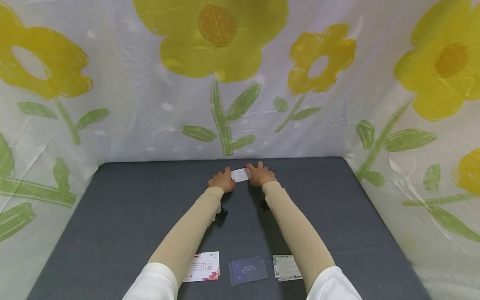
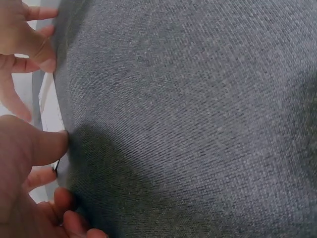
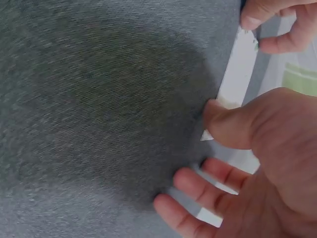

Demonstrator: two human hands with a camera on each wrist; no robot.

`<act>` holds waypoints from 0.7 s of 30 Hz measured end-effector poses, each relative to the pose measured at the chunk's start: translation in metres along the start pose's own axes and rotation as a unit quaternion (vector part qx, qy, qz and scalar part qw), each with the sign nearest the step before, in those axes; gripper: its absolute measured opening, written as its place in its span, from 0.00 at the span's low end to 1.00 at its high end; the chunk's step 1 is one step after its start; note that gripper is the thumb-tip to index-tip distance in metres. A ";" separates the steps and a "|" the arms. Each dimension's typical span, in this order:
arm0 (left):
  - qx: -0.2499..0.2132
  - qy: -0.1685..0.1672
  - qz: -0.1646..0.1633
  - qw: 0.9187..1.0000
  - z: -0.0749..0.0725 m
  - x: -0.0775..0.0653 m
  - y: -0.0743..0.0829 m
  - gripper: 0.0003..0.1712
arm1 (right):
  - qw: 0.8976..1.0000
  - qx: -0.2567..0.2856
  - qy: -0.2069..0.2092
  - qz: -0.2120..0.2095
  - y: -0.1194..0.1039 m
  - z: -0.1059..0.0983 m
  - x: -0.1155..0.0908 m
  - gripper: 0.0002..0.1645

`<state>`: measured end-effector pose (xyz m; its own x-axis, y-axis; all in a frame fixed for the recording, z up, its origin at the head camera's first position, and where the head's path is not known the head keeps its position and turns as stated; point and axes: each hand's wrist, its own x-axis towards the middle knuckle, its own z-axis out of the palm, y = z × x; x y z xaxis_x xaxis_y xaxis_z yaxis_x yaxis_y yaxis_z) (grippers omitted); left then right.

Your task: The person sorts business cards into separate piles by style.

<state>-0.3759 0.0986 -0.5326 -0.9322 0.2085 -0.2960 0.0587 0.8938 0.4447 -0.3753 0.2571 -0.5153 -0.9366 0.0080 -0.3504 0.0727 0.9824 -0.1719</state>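
Note:
A small white card (image 1: pixel 240 175) with floral print at its left end lies between the two hands near the table's far edge. My left hand (image 1: pixel 222 180) holds its left end, thumb at the near edge and forefinger at the far one. At the other end, my right hand (image 1: pixel 261 174) grips the card the same way, its forefinger reaching along the far corner. The left wrist view shows the card (image 2: pixel 51 109) as a thin strip between the left thumb and the other hand. In the right wrist view the card (image 3: pixel 238 69) runs under the right thumb (image 3: pixel 228 121).
Along the near side of the dark grey table (image 1: pixel 150 208) lie a white card stack with pink flowers (image 1: pixel 204 266), dark purple cards (image 1: pixel 248 270) and leaf-bordered cards (image 1: pixel 286 267), partly behind the forearms. A flower-printed curtain (image 1: pixel 142 125) hangs behind the table.

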 end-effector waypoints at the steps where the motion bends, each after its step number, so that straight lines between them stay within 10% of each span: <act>1: 0.001 0.000 0.003 1.000 -0.001 -0.002 0.000 0.27 | 1.000 -0.002 -0.003 0.000 -0.001 0.000 0.000 0.37; 9: 0.002 0.018 0.001 1.000 0.007 0.002 -0.002 0.26 | 0.998 -0.015 0.054 -0.010 -0.007 0.008 0.001 0.27; 13: 0.040 0.094 0.034 0.994 0.018 0.000 0.000 0.26 | 0.989 -0.022 0.139 -0.046 -0.003 0.018 0.000 0.21; 21: 0.121 0.280 0.173 0.937 0.028 -0.012 -0.003 0.10 | 0.955 0.056 0.278 -0.093 0.014 0.026 -0.017 0.10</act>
<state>-0.3546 0.1048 -0.5537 -0.8799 0.3222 0.3493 0.4078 0.8893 0.2070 -0.3496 0.2661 -0.5358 -0.9720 -0.0367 0.2322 -0.1056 0.9507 -0.2917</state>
